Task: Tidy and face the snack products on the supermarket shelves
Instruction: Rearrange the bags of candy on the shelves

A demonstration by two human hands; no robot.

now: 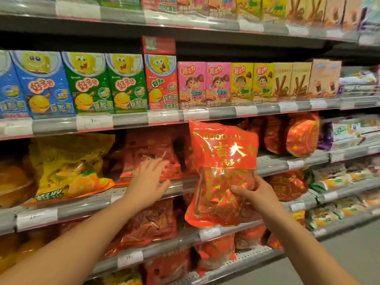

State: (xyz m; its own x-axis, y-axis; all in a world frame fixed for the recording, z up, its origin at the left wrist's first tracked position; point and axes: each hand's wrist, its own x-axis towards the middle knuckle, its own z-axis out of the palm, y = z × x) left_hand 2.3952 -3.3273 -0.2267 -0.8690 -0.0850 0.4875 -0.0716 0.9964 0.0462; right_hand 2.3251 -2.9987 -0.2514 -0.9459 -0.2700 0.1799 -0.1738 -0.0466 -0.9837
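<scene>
The right hand grips a big red snack bag low on its front, thumb across it, holding it upright before the shelf edge. The left hand reaches in with fingers spread, touching a red packet on that shelf.

Held bag before the shelf edge, right of shelved bags, below a box row.

red bag: "GOOD LUCK" | price tag: "19"
</scene>
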